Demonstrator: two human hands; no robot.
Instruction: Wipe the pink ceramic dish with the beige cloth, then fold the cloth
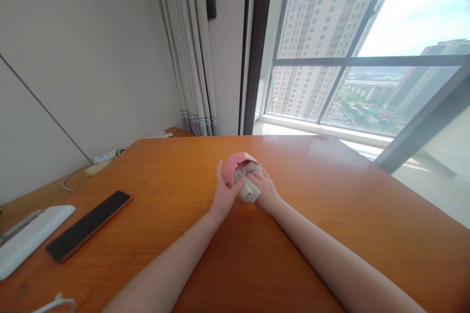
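A pink bowl-like container is tipped so that its opening faces me, above the middle of the wooden table. My left hand grips it from the left, with the thumb over the near rim. A crumpled pale grey cloth is bunched in the opening and hangs out towards me. My right hand holds the cloth, its fingers reaching into the container. The right fingertips are partly hidden by the cloth.
A dark phone lies on the table at the left, beside a white flat object. Behind them, a power strip is by the wall. A white cable shows at the bottom left. Beyond the table are a curtain and a large window.
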